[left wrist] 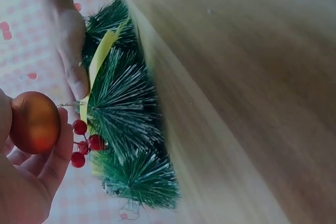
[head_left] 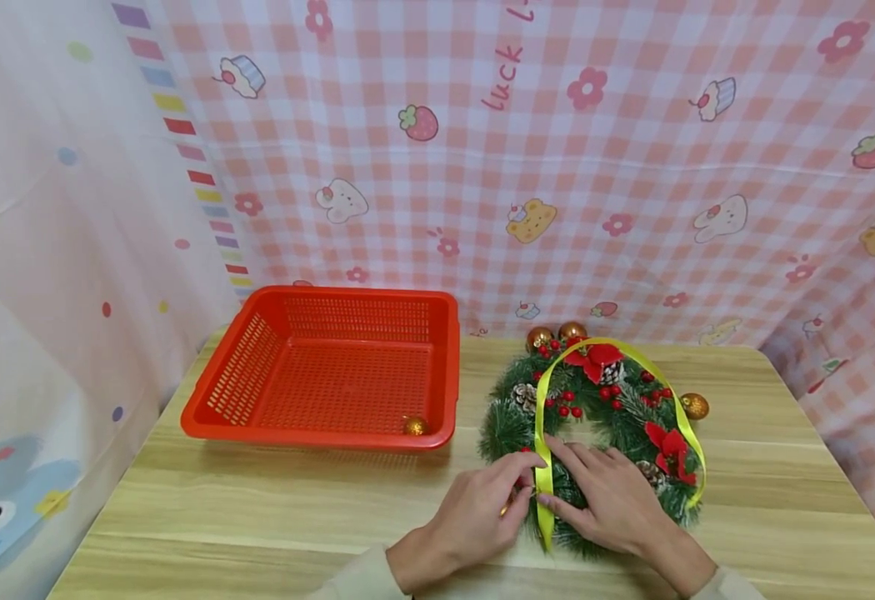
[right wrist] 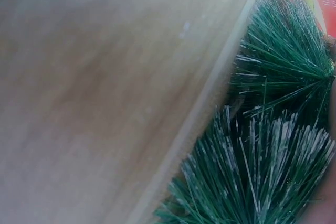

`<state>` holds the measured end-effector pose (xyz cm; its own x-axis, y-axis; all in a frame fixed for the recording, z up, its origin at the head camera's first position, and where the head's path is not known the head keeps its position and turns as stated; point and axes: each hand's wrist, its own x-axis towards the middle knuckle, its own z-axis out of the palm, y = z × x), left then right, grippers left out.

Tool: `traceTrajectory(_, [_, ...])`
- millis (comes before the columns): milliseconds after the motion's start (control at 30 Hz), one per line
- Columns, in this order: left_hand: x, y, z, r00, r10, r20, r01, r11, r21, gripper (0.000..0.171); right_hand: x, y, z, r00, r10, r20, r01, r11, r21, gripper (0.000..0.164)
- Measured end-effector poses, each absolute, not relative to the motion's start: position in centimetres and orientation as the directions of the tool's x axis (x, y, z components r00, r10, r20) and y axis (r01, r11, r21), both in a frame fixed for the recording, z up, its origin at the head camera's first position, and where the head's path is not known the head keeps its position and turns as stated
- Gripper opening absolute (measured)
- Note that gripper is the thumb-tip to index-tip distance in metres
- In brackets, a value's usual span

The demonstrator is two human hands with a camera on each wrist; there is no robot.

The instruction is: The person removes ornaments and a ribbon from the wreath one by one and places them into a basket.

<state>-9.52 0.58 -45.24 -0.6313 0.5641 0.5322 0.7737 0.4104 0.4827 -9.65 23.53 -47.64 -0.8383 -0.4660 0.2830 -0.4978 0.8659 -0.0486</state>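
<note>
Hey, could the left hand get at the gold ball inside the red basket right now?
Probably yes: the gold ball lies uncovered in the open red basket, near the left hand. But that hand holds another bauble, which it would likely have to put down first.

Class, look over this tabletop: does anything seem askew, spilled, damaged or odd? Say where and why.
The shiny yellow ribbon looks askew: it arches loosely across the round green wreath, with no bow showing, though it may simply be unfinished. Nothing looks spilled or damaged.
</note>
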Motion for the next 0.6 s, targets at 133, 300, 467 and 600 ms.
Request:
traceTrajectory(133, [-9.7, 0.2, -44.8, -0.674, 0.551, 0.492, 0.728, 0.381, 0.570, 0.029, -9.6, 23.5, -47.6, -0.837, -0.466, 0.286, -0.498, 0.866, -0.046, 0.074])
traceTrajectory(300, [-9.9, -0.6, -43.8, -0.685, 0.539, 0.489, 0.710, 0.346, 0.614, 0.029, -9.6, 23.5, -47.6, -0.835, -0.469, 0.288, -0.500, 0.865, -0.040, 0.075])
traceTrajectory(467, [-10.4, -1.5, -42.6, -0.714, 0.509, 0.481, 0.675, 0.318, 0.665, 0.030, -9.6, 23.5, -47.6, -0.834, -0.472, 0.287, -0.501, 0.865, -0.036, 0.076])
traceTrajectory(600, [-11.0, -2.3, -41.8, -0.721, 0.475, 0.505, 0.675, 0.316, 0.667, 0.032, -9.7, 23.5, -47.7, -0.837, -0.470, 0.280, -0.499, 0.865, -0.041, 0.077])
